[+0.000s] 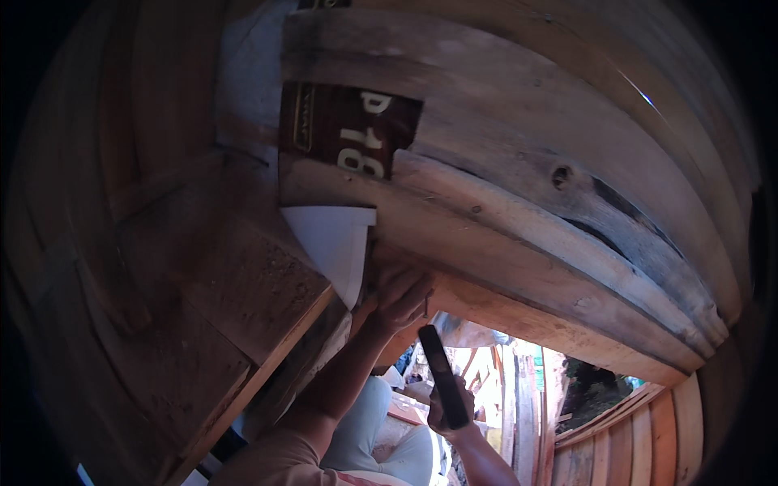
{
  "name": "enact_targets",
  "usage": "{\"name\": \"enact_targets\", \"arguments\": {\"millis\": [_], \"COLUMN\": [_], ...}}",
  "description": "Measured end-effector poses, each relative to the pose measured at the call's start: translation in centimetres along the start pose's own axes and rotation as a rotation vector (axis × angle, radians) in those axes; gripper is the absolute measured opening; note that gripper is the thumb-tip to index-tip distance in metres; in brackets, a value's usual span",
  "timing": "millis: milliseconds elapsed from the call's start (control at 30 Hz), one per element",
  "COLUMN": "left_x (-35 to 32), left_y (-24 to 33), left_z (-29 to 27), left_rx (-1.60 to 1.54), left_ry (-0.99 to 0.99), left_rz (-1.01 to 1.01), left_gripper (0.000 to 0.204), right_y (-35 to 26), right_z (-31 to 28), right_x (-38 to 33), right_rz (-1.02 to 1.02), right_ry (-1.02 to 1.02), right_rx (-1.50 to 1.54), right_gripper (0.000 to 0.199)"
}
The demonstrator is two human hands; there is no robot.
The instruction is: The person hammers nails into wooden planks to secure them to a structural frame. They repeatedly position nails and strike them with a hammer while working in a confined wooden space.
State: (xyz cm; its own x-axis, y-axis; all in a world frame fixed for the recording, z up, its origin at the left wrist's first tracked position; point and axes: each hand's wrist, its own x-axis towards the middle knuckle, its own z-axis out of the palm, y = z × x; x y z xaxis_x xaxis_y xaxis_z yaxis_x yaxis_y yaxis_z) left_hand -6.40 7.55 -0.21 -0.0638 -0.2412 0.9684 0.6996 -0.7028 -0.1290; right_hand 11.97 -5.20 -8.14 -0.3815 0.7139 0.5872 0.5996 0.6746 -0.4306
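Observation:
My left hand [403,300] is raised against the underside of a wooden beam [519,312], its fingers bent together. At the fingertips a thin nail [426,305] points down from the beam, seemingly pinched there. Lower and to the right, my right hand [450,407] is closed around a long, dark, bar-shaped tool [442,377]. The tool stands tilted, with its upper end just below the nail and apart from it. Its exact kind cannot be made out.
Rough planks [486,194] with a dark printed sheet [348,130] cover the wall above. A white pointed piece [336,243] hangs left of my left hand. A brown wooden panel [219,275] stands at left. Bright daylight comes through an opening beside slats [640,437].

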Motion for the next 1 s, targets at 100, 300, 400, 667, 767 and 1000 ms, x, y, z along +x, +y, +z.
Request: {"name": "enact_targets", "arguments": {"millis": [100,300,400,667,767,1000], "left_x": [-0.5,-0.3,-0.1,-0.2,-0.1,0.5], "left_y": [-0.1,0.2,-0.1,-0.3,-0.5,-0.4], "left_z": [-0.1,0.1,0.0,0.4,0.3,0.5], "left_rx": [0.009,0.003,0.018,-0.025,-0.03,-0.076], "left_ry": [-0.017,-0.005,-0.003,0.047,0.037,0.074], "left_rz": [0.001,-0.029,-0.031,-0.028,-0.021,-0.017], "left_gripper": [0.019,0.02,0.02,0.02,0.019,0.018], "right_y": [0.4,1.1,-0.5,-0.8,-1.7,-4.4], "right_z": [1.7,2.4,1.3,2.7,2.4,1.0], "right_x": [-1.6,-4.5,-3.2,0.8,0.4,-0.8], "right_rz": [0.179,0.216,0.093,-0.075,-0.04,-0.222], "right_ry": [0.105,0.195,0.234,0.347,0.309,0.398], "right_rx": [-0.002,-0.013,-0.105,-0.03,0.086,0.316], "right_gripper": [0.019,0.01,0.009,0.013,0.011,0.018]}}
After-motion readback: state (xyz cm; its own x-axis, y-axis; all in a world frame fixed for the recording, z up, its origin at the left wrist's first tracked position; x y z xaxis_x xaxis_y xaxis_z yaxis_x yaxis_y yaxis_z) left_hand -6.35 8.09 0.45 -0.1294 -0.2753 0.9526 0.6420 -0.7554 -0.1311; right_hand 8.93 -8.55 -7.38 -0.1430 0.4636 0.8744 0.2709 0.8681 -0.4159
